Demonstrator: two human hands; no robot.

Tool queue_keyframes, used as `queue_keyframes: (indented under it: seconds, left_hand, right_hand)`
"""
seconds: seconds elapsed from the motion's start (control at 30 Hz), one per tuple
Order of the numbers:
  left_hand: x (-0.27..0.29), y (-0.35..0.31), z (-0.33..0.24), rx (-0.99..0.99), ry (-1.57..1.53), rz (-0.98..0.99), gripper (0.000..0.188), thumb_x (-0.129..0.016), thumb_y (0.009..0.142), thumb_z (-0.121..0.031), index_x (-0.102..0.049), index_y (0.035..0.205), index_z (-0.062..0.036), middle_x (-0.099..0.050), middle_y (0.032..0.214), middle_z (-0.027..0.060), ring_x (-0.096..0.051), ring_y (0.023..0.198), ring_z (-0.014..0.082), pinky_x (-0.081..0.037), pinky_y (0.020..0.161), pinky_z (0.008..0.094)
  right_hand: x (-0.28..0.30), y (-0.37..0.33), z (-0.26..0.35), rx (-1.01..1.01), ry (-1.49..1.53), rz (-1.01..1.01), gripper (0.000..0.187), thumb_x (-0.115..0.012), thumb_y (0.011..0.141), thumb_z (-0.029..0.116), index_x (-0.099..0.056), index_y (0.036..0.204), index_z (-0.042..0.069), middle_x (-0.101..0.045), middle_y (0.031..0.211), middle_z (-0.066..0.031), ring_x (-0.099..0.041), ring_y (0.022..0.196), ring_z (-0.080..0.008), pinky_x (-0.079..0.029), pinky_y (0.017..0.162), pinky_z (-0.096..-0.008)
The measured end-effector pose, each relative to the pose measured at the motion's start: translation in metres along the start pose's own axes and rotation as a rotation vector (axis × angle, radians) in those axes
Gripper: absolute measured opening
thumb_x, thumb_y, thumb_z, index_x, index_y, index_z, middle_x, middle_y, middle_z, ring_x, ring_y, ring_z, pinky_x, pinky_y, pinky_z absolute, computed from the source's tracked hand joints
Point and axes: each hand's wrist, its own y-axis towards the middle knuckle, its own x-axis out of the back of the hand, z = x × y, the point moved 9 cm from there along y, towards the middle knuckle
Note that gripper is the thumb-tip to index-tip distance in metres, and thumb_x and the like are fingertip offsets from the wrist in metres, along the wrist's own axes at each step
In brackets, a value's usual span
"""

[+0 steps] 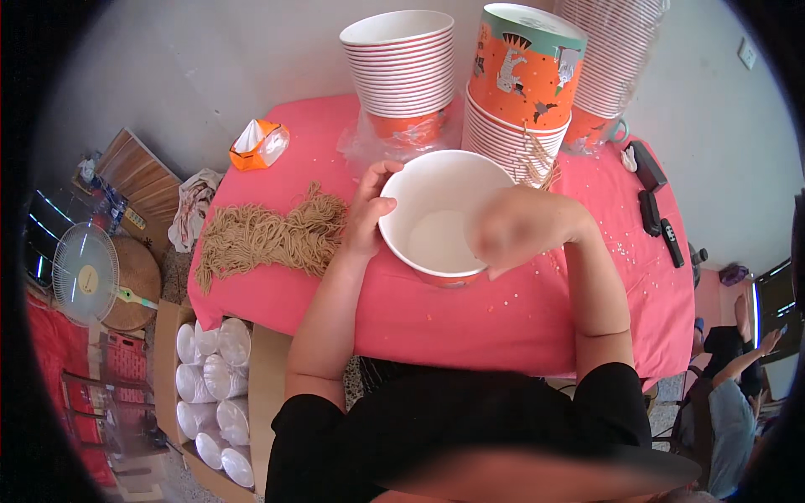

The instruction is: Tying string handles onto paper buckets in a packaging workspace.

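Observation:
A large paper bucket (436, 239) with a white inside and an orange outer wall stands tilted toward me at the table's front. My left hand (369, 210) grips its left side, the thumb over the rim. Over the right rim is my right hand (528, 226), its fingers bent but smeared by motion, so what they hold, if anything, cannot be made out. To the left of my left hand lies a bundle of tan cords (268, 233). More tan cord strands (539, 163) hang against a stack of buckets behind my right hand.
Behind stand a white-rimmed bucket stack (398, 75), an orange-and-green printed stack (524, 80) and a plastic-wrapped stack (608, 59). The pink-covered table (495, 327) also bears an orange tissue pack (259, 144) and black items (649, 212). A carton (267, 360) of clear-wrapped cups sits lower left.

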Motion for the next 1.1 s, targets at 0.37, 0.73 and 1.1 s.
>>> queue_keyframes:
  seconds: [0.37,0.73,1.1]
  left_hand:
    - [-0.009,-0.002,-0.004,-0.029,0.043,-0.002,0.058,-0.054,0.078,-0.021,-0.043,0.131,-0.0006,-0.053,0.123,0.0118,-0.049,0.114,0.0202,-0.037,0.1,0.0342]
    - [-0.011,-0.003,-0.005,-0.04,0.045,-0.014,0.056,-0.054,0.08,-0.023,-0.045,0.13,0.0007,-0.055,0.121,0.0118,-0.051,0.112,0.0195,-0.039,0.099,0.0336]
    - [-0.012,-0.002,-0.004,-0.063,0.057,0.008,0.056,-0.052,0.083,-0.022,-0.042,0.133,0.0017,-0.052,0.127,0.0132,-0.048,0.118,0.0203,-0.037,0.102,0.0345]
  right_hand:
    - [0.002,0.039,-0.027,-0.356,-0.628,-0.052,0.072,-0.063,0.087,0.028,-0.029,0.148,0.008,-0.063,0.116,-0.0186,-0.061,0.108,-0.034,-0.049,0.09,-0.0446]
    - [0.0,0.04,-0.021,-0.362,-0.696,-0.092,0.079,-0.063,0.087,0.026,-0.021,0.151,0.009,-0.06,0.121,-0.0192,-0.062,0.106,-0.0335,-0.048,0.092,-0.0429]
    - [0.005,0.049,-0.01,-0.292,-0.944,-0.242,0.066,-0.067,0.082,0.025,-0.041,0.139,0.005,-0.069,0.095,-0.0134,-0.069,0.079,-0.0297,-0.054,0.068,-0.0412]
